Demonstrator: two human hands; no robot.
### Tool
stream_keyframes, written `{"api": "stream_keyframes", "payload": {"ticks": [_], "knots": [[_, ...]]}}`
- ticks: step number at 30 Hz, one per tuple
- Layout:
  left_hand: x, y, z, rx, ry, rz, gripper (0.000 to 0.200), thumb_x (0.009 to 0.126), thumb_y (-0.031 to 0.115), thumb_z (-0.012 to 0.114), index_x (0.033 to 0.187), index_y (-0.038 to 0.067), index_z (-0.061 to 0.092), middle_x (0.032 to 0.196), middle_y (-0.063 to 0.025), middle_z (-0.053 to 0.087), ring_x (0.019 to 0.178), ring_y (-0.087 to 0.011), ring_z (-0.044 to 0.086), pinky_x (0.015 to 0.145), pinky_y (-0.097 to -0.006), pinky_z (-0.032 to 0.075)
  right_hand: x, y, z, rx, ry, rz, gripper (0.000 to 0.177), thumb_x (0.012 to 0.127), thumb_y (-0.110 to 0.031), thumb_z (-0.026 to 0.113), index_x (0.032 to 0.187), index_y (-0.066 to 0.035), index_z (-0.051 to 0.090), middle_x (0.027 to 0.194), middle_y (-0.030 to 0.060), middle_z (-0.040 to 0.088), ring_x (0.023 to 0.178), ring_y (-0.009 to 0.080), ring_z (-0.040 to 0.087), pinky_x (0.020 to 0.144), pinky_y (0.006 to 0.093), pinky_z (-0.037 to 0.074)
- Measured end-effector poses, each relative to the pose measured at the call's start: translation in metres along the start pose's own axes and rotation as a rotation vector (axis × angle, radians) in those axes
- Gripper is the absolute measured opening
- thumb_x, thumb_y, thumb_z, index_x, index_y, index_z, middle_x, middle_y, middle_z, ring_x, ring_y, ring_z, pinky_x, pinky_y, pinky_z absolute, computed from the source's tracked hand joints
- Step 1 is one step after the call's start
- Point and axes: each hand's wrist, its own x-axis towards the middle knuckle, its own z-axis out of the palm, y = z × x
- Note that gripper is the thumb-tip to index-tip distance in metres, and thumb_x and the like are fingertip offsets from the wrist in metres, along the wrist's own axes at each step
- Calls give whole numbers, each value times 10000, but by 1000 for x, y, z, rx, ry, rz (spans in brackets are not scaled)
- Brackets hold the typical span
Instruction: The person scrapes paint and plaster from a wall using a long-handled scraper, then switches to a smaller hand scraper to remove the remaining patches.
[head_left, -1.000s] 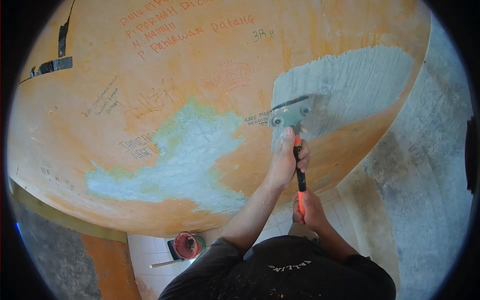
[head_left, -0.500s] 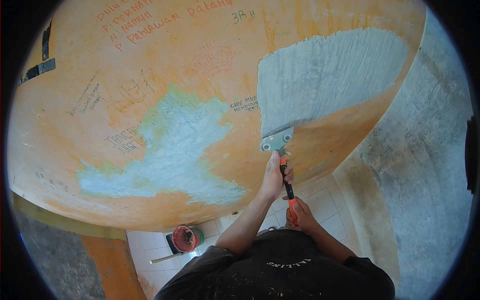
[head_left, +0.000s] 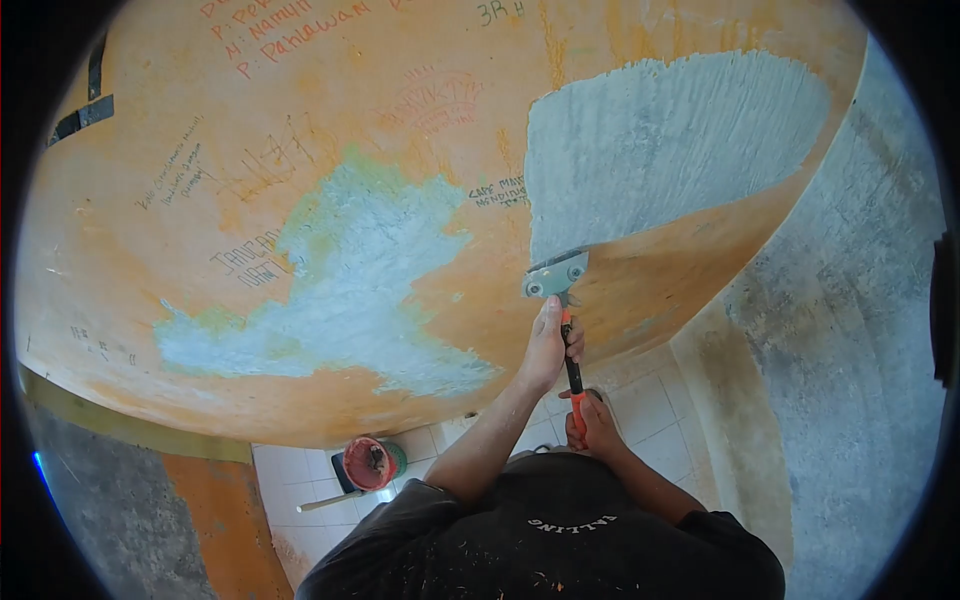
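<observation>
A long-handled scraper [head_left: 556, 278] with a metal head and a black and orange handle is in both my hands. Its wide blade rests against the orange painted wall [head_left: 480, 330], at the lower left corner of a bare grey patch [head_left: 670, 150]. My left hand [head_left: 548, 345] wraps the handle just below the head, thumb up along it. Lower down, my right hand [head_left: 598, 428] is closed round the orange end of the grip. To the left, the wall has an irregular pale blue area [head_left: 340, 290] with greenish edges.
A reddish bucket [head_left: 368, 465] stands on the white tiled floor [head_left: 285, 480] at lower left, beside a tool with a pale handle [head_left: 330, 502]. A grey curved surface [head_left: 850, 350] rises on the right. Handwriting and black tape [head_left: 82, 122] mark the wall.
The view has shifted slightly, so the wall markings sit higher and the grey patch a little further right. Both hands keep their grip, with the blade still at the patch's lower left corner.
</observation>
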Motion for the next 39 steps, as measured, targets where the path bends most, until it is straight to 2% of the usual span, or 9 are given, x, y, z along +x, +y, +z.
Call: {"api": "stream_keyframes", "payload": {"ticks": [11,19,28,37,39], "knots": [[-3,7,-1,-24,-10,-10,409,1057,505,288,1138,136,446,628,7,362,510,-113,369,511,-288,362,2,0,6,-6,20,-21,547,1042,-528,309,1250,-49,469,544,19,403,404,103,365,425,269,365],[2,5,-4,26,34,-13,402,1053,513,297,1080,138,438,606,18,334,476,-103,328,461,-274,324,6,-3,13,14,18,-12,560,1031,-557,312,1218,-53,466,548,17,409,400,100,370,417,264,357],[-1,11,11,72,85,53,393,1054,512,286,1066,146,428,592,36,299,458,-78,290,432,-256,260,12,-3,11,-134,76,-18,553,1012,-602,308,1045,-68,451,543,10,400,404,97,375,404,260,343],[3,19,25,56,112,110,401,1050,518,301,1060,138,431,574,41,298,437,-68,268,412,-245,242,15,-15,6,-94,62,-47,534,1011,-595,327,1024,-76,453,555,0,402,428,91,385,412,254,333],[3,24,26,65,98,115,403,1050,518,300,1063,137,430,573,41,298,437,-68,273,412,-244,247,13,-18,7,-105,66,-59,474,1045,-515,313,1013,-79,493,574,-18,417,470,82,411,459,254,355]]}}
